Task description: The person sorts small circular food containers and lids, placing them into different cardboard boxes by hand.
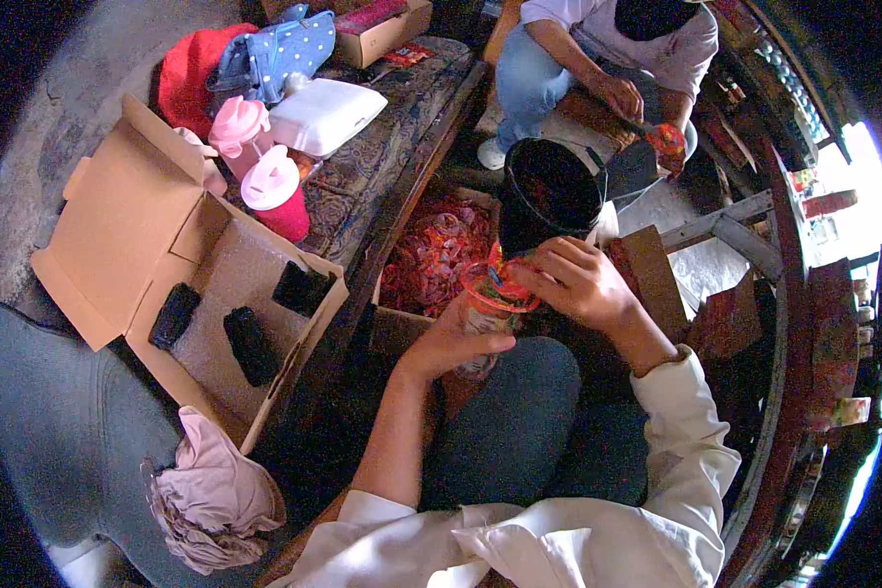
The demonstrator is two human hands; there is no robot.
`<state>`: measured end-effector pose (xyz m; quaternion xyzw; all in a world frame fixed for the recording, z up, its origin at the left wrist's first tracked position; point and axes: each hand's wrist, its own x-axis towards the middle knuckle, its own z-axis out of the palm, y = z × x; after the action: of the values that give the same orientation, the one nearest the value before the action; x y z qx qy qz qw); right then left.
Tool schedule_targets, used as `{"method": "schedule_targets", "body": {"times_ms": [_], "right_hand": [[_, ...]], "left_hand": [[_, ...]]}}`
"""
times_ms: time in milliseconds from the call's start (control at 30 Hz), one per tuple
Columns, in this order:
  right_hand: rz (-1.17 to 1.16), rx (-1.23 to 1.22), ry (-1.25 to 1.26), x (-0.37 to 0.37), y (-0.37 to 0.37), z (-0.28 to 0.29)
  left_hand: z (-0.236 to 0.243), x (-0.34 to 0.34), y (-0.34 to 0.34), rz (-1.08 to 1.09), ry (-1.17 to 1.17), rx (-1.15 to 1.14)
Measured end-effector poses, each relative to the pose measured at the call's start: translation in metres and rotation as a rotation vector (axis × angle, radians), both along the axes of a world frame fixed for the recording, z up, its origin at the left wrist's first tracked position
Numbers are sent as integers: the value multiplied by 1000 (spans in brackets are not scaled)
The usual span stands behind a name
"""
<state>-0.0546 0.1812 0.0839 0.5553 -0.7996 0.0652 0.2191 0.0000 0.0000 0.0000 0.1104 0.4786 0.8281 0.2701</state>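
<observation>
My left hand (451, 343) is wrapped round a clear printed cup (480, 353) with a red rim, held low in the middle of the view. Above the cup's mouth, my right hand (568, 274) has curled fingers on a small colourful piece (498, 265), whose exact kind I cannot make out. Just beyond my hands is a black bucket (549, 181). Left of it, a cardboard box (389, 331) holds many red crinkled pieces (426, 255).
An open carton (98, 255) with black blocks (250, 343) lies at left. Pink cups (274, 181), a white foam container (318, 118) and cloths (206, 490) are nearby. A co-worker (598, 69) crouches opposite, holding something colourful. Wooden boards (647, 274) stand at right.
</observation>
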Motion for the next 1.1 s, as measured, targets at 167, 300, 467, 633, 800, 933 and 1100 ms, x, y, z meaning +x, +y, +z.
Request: {"method": "schedule_targets", "body": {"times_ms": [167, 300, 467, 633, 800, 933, 1100], "right_hand": [[15, -46, -90, 2, -2, -12], [-33, -144, -230, -3, 1, -17], [-175, -355, -183, -17, -3, -15], [-385, -509, -489, -35, -18, -44], [-480, -25, -725, -54, -38, -113], [-572, -37, -735, -51, -58, -145], [-654, 92, -782, -48, -67, -148]], "left_hand": [[-11, 3, 5, -46, -12, -91], [13, 1, -4, -173, -116, 28], [5, 1, -5, -171, -76, 118], [-5, 2, -4, -76, 53, 59], [-9, 2, -7, -118, 61, 54], [1, 1, -6, -49, 270, 11], [4, -2, -4, -100, 340, -1]]}}
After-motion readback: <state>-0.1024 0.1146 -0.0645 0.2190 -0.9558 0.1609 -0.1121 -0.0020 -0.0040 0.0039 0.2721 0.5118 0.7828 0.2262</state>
